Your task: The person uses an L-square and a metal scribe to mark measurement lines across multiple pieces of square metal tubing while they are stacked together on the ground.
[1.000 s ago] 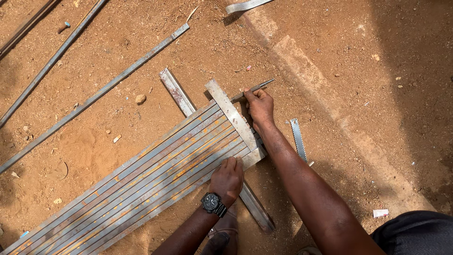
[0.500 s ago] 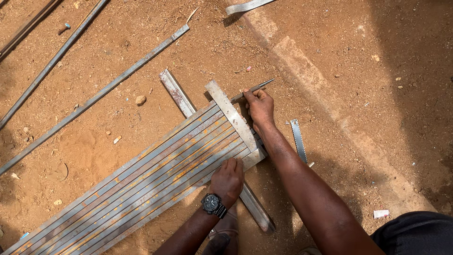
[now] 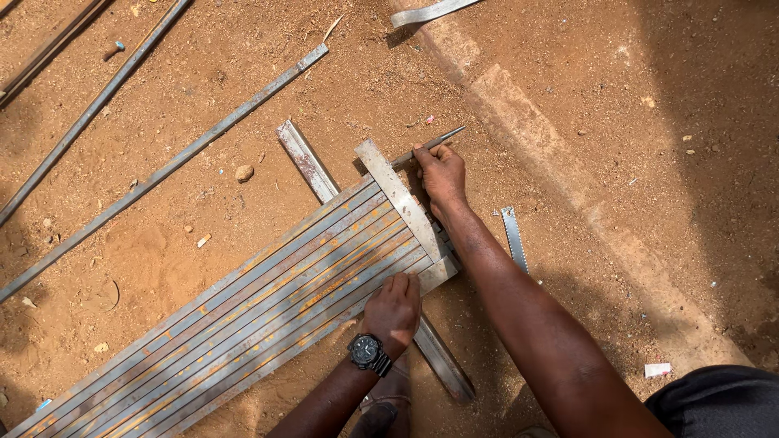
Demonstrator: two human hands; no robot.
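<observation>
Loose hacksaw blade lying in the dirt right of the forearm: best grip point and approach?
Judging from this view: take the hacksaw blade at its far end, coming from the open dirt on its right. It lies flat and thin, so the fingers likely need to pinch its long edges or tip one end up first. The right hand and forearm crowd its left side, and the near end sits closest to the arm.

Light: bright, hard sun.
Shadows: broad shade over the right side.
Focus: sharp throughout, no blur or glare.

A flat steel strip (image 3: 403,204) lies across the ends of rusty side-by-side steel bars (image 3: 243,312).
</observation>
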